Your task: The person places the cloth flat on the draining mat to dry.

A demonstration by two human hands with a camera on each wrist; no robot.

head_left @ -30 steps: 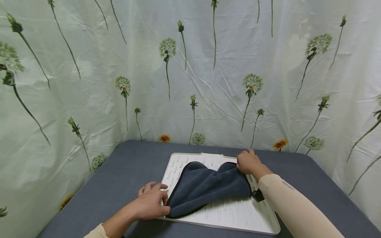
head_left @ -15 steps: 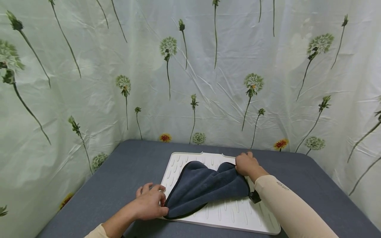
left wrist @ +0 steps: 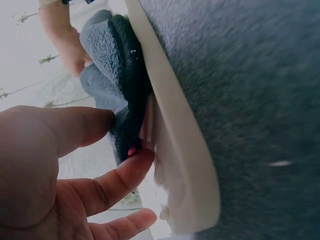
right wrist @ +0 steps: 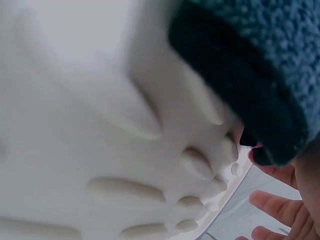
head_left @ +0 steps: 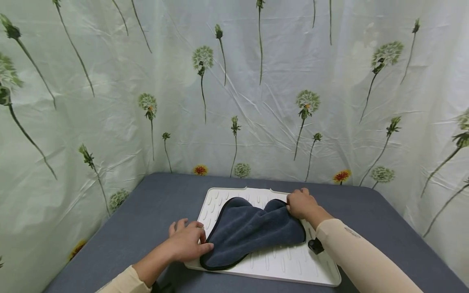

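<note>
A dark blue plush towel (head_left: pixel 256 228) with black trim lies rumpled across a white ridged tray (head_left: pixel 293 266). At its left edge, my left hand (head_left: pixel 187 243) pinches the towel, thumb on top and other fingers spread beside the tray's rim. In the left wrist view, the thumb (left wrist: pixel 90 127) presses into the towel (left wrist: pixel 107 50), and part of a finger shows below it. My right hand (head_left: pixel 301 203) grips the far right corner; its fingertips are hidden in the head view. The right wrist view shows the trim close up, with the fingers (right wrist: pixel 275 207) behind it.
The tray sits on a dark grey table (head_left: pixel 172 195). A pale curtain (head_left: pixel 176 101) printed with dandelions hangs behind and at both sides. A black wrist device (head_left: pixel 315 245) hangs under the right forearm, over the tray.
My left hand has moved up along the towel's left edge, leaving its near corner uncovered on the tray. My right hand has shifted slightly, still holding the far corner.
</note>
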